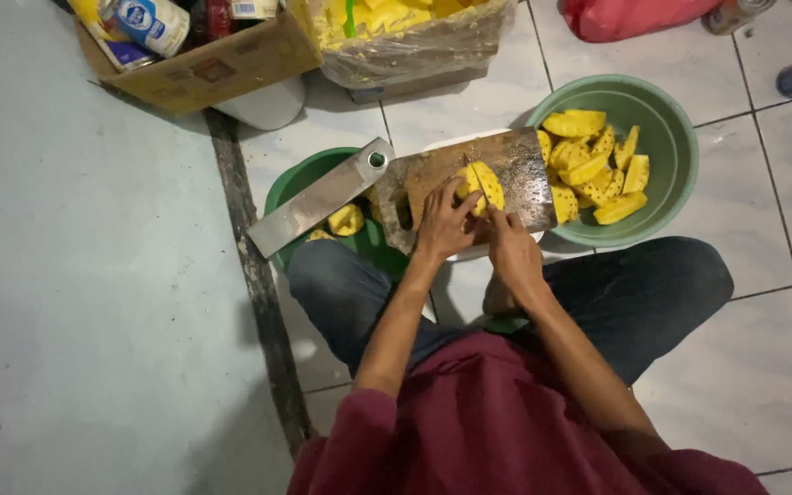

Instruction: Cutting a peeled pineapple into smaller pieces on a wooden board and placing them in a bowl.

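Observation:
A peeled yellow pineapple piece [485, 186] lies on a worn wooden cutting board [515, 165]. My left hand [442, 225] presses on the piece from its near left side. Close beside it, my right hand [512, 249] grips a knife [478, 179] whose thin blade runs across the fruit. I sit cross-legged on the floor in dark jeans, with the board in front of my knees.
A pale green basin [680, 147] of pineapple wedges stands right of the board. A darker green basin [304, 179] with scraps sits left, a metal cleaver [318, 197] resting across it. A cardboard box [213, 64] with cans and a plastic-lined box of peelings [414, 46] stand behind.

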